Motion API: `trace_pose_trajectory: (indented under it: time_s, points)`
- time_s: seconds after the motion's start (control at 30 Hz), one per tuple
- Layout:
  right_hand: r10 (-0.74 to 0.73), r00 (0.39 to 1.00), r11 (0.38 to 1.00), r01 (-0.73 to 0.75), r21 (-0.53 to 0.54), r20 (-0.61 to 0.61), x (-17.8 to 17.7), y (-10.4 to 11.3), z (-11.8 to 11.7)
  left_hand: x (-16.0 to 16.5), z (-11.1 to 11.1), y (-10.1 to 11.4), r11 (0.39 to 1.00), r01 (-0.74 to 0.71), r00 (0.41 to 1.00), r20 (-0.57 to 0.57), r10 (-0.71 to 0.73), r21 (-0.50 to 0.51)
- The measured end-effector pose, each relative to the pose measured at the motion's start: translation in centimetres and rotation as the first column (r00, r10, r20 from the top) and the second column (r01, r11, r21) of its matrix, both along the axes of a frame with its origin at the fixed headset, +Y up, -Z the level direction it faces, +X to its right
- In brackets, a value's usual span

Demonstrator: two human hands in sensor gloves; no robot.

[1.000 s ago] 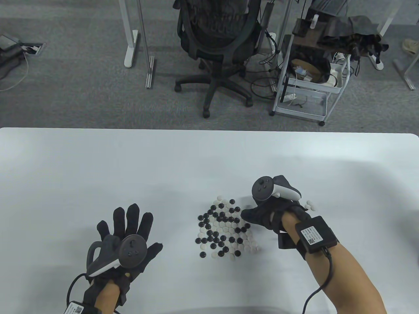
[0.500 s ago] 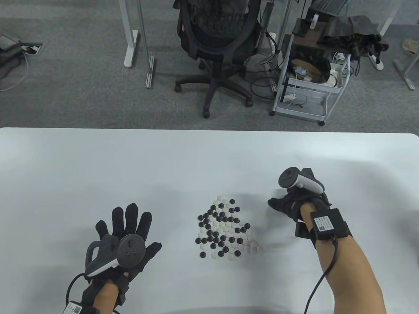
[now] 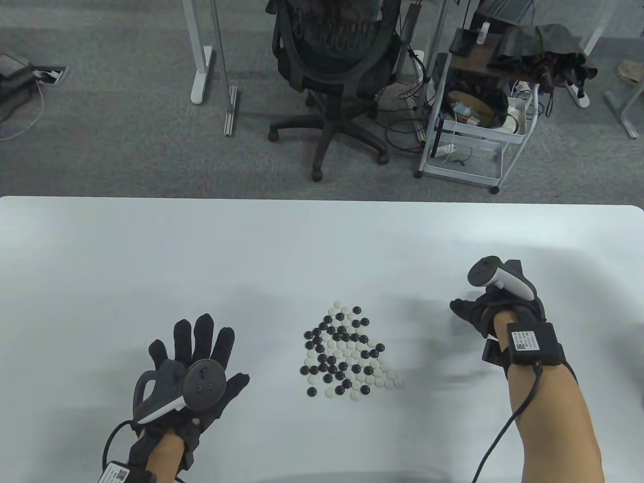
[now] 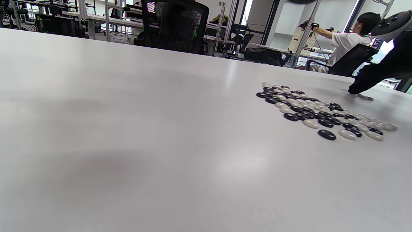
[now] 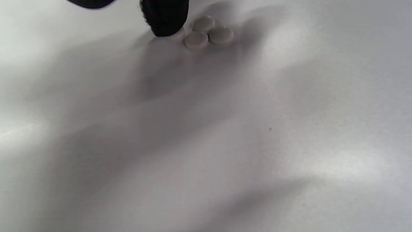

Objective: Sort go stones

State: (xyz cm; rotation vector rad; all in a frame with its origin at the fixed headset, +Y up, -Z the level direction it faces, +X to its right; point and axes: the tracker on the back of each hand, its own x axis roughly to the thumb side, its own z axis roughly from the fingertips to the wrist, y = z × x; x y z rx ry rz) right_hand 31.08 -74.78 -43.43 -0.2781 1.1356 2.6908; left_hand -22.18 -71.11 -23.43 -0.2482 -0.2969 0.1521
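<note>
Dozens of black and white Go stones lying mixed in one loose patch on the white table, roughly at mid-width and toward the near edge. Seen from the left wrist view as a low flat scatter, single layer, black and white side by side, many touching.

Off to the right of that patch, well apart from it, a small cluster of white stones, three plainly visible and touching one another; a fourth possibly under the fingertip, too hidden to tell. Same cluster hidden by the hand in the table view.

Right hand over that small cluster, tracker uppermost, fingers curled downward; one gloved fingertip down at the table right against the cluster's edge. Pinching a stone or merely touching: cannot tell, tip covers the spot. Same hand at the right edge of the left wrist view, dark fingertip lowered to the table beside a pale stone.

Left hand left of the mixed patch, apart from it, flat over the table with fingers spread wide, holding nothing.

Beyond the table's far edge, grey carpet, a black office chair and a white wire cart loaded with cables and boxes.
</note>
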Motion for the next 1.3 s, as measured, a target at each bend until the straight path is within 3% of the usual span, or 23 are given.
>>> trace_pose_trajectory:
  time_s: [0.2, 0.37, 0.5, 0.73, 0.93, 1.2, 1.3]
  points:
    - [-0.101, 0.995, 0.995, 0.101, 0.02, -0.011, -1.3, 1.8, -0.2, -0.1, -0.1, -0.1, 1.0, 0.0, 1.0, -0.005, 0.0, -0.006]
    - [-0.235, 0.946, 0.972, 0.224, -0.072, -0.223, -6.8, 3.1, 1.1, 0.0, -0.2, -0.1, 1.0, 0.0, 1.0, -0.001, 0.0, -0.007]
    - [-0.255, 0.884, 0.967, 0.226, -0.12, -0.391, -11.3, 2.3, 2.9, 0.0, -0.1, -0.1, 1.0, -0.001, 1.0, 0.002, 0.001, -0.002]
    - [-0.287, 0.821, 0.958, 0.232, -0.171, -0.493, -15.5, 0.7, 4.2, -0.1, 0.0, 0.0, 1.0, -0.009, 1.0, -0.001, 0.009, 0.006]
    - [-0.253, 0.82, 0.967, 0.195, -0.165, -0.514, -16.1, -0.3, 4.3, -0.1, 0.0, 0.0, 1.0, -0.012, 1.0, -0.003, 0.012, 0.006]
    - [-0.175, 0.865, 0.984, 0.141, -0.107, -0.471, -13.8, -0.8, 3.4, -0.1, 0.0, 0.0, 1.0, -0.008, 1.0, 0.0, 0.008, 0.004]
    - [-0.226, 0.855, 0.974, 0.2, -0.107, -0.467, -13.5, -0.7, 3.5, -0.1, 0.0, 0.0, 1.0, -0.007, 1.0, -0.001, 0.007, 0.002]
